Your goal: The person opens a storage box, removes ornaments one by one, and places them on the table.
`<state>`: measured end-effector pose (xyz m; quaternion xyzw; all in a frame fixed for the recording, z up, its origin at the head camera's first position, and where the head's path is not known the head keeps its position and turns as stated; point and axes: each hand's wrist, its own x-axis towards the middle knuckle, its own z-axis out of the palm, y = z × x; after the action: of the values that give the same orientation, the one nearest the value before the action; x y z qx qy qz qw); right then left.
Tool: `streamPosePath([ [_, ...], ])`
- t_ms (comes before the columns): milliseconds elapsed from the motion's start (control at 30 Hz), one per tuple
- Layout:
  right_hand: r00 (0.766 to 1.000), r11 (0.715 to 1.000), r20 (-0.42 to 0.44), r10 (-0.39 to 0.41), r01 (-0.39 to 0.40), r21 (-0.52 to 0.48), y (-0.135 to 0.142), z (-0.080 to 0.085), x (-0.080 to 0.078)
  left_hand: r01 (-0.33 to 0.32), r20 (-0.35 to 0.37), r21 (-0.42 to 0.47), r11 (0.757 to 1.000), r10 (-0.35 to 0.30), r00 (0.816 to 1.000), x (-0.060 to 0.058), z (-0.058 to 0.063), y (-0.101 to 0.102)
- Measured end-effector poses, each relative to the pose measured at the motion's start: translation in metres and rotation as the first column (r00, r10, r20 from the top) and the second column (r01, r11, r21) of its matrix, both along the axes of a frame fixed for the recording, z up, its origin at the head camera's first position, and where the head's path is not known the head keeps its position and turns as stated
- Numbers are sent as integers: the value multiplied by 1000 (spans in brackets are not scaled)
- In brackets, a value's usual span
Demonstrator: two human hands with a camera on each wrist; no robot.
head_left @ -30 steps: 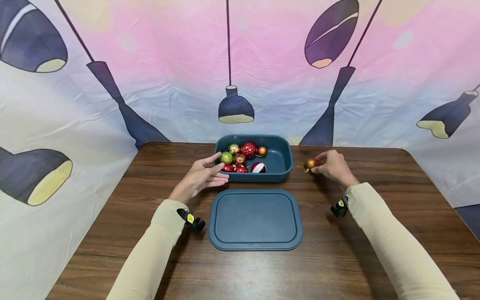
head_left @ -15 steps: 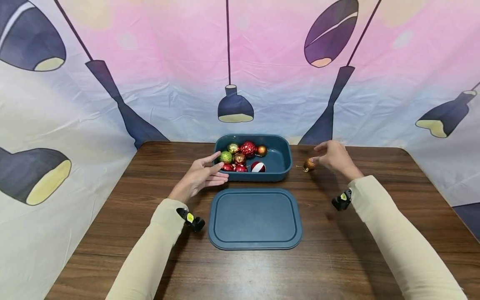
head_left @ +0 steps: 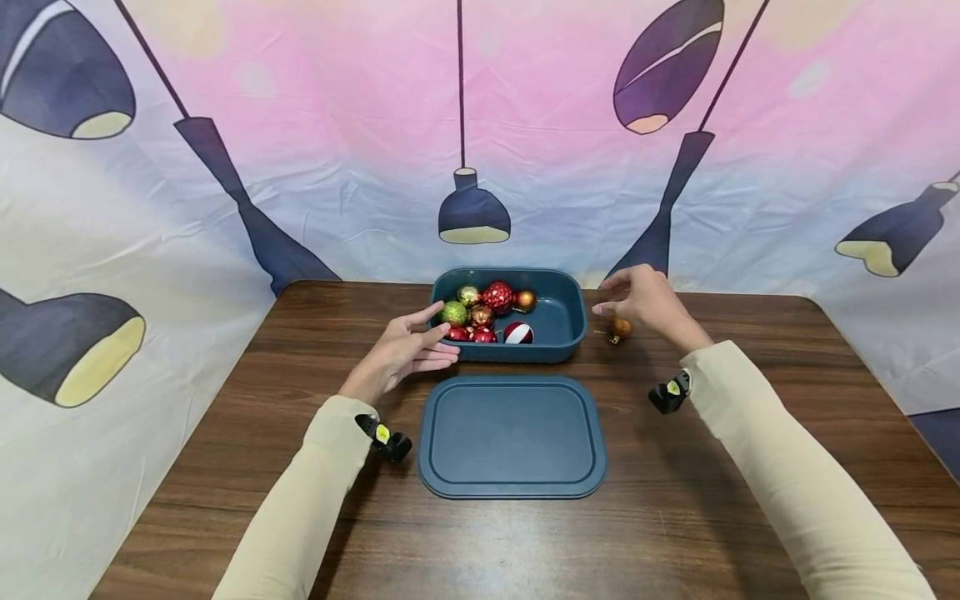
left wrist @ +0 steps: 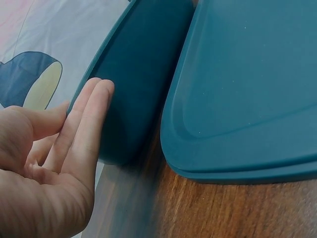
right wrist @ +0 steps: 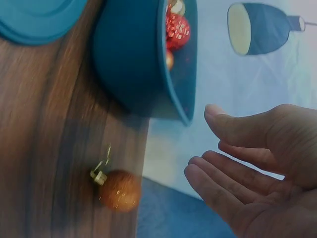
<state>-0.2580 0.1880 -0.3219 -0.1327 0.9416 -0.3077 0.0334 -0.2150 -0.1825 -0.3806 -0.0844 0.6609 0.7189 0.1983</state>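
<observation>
In the head view, a dark teal box (head_left: 517, 353) near the table's back edge holds several Christmas baubles in its left part: a green glitter bauble (head_left: 453, 313), a large red one (head_left: 498, 297) and a red-and-white one (head_left: 518, 333) among them. My left hand (head_left: 401, 350) rests against the box's left front corner, its straight fingers (left wrist: 89, 124) along the wall in the left wrist view. To the right of the box, my right hand (head_left: 645, 304) hovers with parted fingers and nothing in them. An orange bauble (right wrist: 120, 191) with a gold cap lies on the table below it.
A flat teal lid (head_left: 512, 437) lies on the brown wooden table (head_left: 675, 517) just in front of the box. Behind the table hangs a cloth backdrop (head_left: 360, 167) printed with lamps. A small black camera is strapped to each wrist.
My right hand has let go of the orange bauble, lifted off it and moved left toward the box. The bauble stays on the table. My left hand keeps its place.
</observation>
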Motion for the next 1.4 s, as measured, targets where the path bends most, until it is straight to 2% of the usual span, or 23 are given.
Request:
streamPosePath([
  [267,998,998,0,62,-62,-10,-23,4,3,2,-2,2,1000,-2,1000,0,0,-1],
  [467,993,994,55,108,-106,-38,-39,3,4,-5,4,2,1000,5,1000,0,0,-1],
  [800,970,972,66,235,-233,-37,-63,-6,4,-11,9,1,1000,11,1000,0,0,-1],
  [1100,964,971,117,240,-240,-7,-81,-20,1,5,-22,-17,1000,-5,1000,0,-1,-1],
  [1400,957,965,129,259,-263,11,-94,-34,-5,3,-9,-11,1000,-3,1000,-1,-1,0],
])
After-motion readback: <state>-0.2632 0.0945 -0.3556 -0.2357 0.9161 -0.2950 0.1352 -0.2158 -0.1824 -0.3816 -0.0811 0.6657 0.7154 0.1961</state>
